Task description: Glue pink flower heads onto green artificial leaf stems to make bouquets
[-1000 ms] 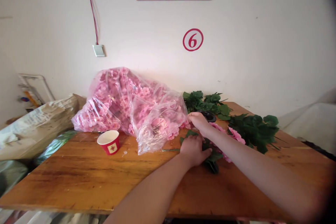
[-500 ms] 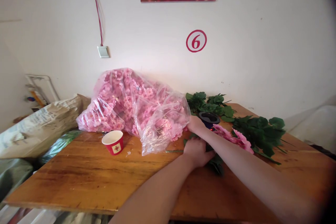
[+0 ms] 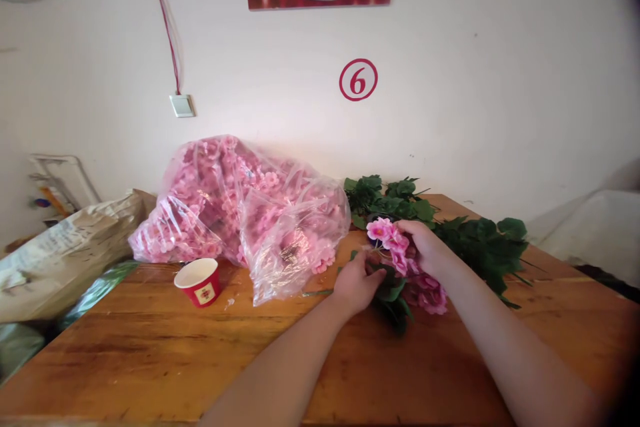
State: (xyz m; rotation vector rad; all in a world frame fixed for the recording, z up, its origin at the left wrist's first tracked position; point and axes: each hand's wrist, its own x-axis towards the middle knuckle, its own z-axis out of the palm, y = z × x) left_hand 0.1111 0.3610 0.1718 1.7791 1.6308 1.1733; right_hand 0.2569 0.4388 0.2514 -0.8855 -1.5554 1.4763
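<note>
My left hand (image 3: 356,282) is closed on an artificial leaf stem, whose dark green leaves (image 3: 393,293) hang to the right of the fingers. Just beside it, my right hand (image 3: 423,243) grips a cluster of pink artificial flowers (image 3: 395,243) from the right. Thin pale stalks run from these blossoms toward my left fingertips. More pink blossoms (image 3: 427,292) show below my right wrist. To the left of my hands lies a clear plastic bag (image 3: 270,280) full of pink flowers.
A red and white paper cup (image 3: 199,282) stands on the wooden table (image 3: 165,353) at the left. Green leaf bunches (image 3: 485,240) lie at the right, with others (image 3: 390,197) by the wall. A sack (image 3: 75,240) sits beyond the left edge.
My right hand has come back from the bag's right edge and now holds pink flowers close to my left hand. My left hand has lifted slightly with the stem. The view has shifted somewhat.
</note>
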